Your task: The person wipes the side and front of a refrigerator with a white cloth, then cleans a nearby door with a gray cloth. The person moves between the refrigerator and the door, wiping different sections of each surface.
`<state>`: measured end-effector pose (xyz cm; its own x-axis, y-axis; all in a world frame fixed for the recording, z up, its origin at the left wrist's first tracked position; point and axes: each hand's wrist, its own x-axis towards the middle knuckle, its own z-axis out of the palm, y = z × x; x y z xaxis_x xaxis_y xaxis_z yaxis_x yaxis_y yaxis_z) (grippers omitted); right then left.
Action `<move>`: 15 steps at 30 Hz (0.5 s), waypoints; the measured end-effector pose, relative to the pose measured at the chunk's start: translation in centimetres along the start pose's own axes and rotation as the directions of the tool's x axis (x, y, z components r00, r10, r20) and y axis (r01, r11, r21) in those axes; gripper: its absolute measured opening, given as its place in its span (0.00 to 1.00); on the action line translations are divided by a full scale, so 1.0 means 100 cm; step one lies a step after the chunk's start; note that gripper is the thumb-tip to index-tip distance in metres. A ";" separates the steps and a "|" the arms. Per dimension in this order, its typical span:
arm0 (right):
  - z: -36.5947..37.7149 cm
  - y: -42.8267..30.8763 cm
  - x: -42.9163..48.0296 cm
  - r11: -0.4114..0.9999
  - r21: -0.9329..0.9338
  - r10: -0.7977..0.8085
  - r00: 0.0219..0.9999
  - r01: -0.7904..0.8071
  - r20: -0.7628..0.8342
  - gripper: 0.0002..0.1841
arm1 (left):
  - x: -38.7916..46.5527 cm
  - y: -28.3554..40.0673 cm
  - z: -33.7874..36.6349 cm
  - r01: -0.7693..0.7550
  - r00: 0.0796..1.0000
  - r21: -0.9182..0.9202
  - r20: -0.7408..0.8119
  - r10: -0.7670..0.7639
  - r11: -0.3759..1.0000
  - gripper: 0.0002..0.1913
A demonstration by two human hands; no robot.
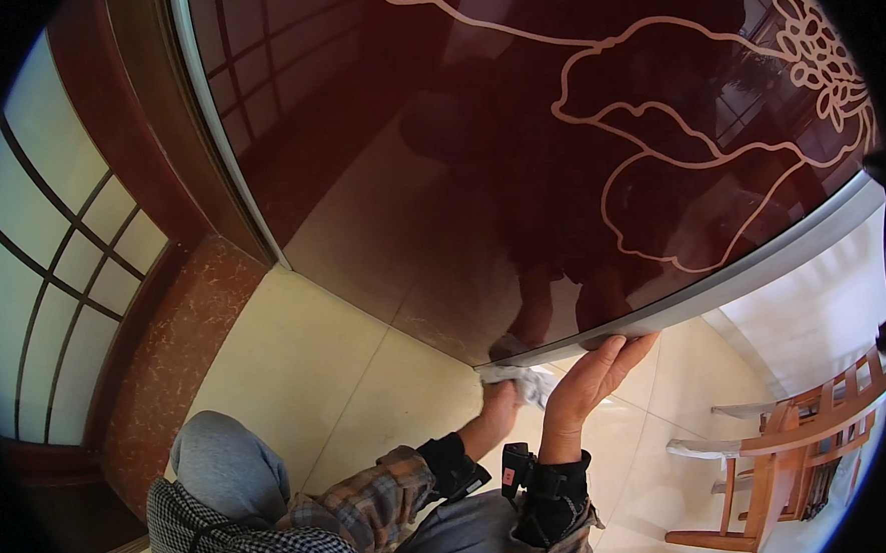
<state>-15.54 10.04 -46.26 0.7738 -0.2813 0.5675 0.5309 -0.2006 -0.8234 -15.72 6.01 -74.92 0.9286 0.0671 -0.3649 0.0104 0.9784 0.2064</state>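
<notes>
A glossy dark red door panel (468, 177) with pale flower outlines fills the upper middle, framed by a silver edge strip (684, 285). At its bottom corner my left hand (501, 409) holds a crumpled white cloth (525, 383) against the edge; part of the fingers is hidden by the cloth. My right hand (587, 378) grips the silver edge a little further along, thumb and fingers on the strip, with some fingertips out of sight.
Pale floor tiles (296, 344) lie below the panel. On the left are a window-like lattice panel (73, 236) and a reddish marbled sill (184, 350). Wooden chairs (782, 439) stand at the right. My bent knee (227, 453) is at lower left.
</notes>
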 end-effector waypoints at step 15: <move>-0.001 0.001 0.000 0.999 0.024 0.022 1.000 -0.022 -0.002 0.32 | -0.098 0.115 0.146 -0.511 0.831 0.524 0.097 0.548 0.682 0.21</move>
<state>-15.52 9.92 -46.38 0.7848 -0.2879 0.5489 0.5216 -0.1716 -0.8357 -19.29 13.79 -55.73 0.8132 0.5730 -0.1021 -0.2731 0.5305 0.8025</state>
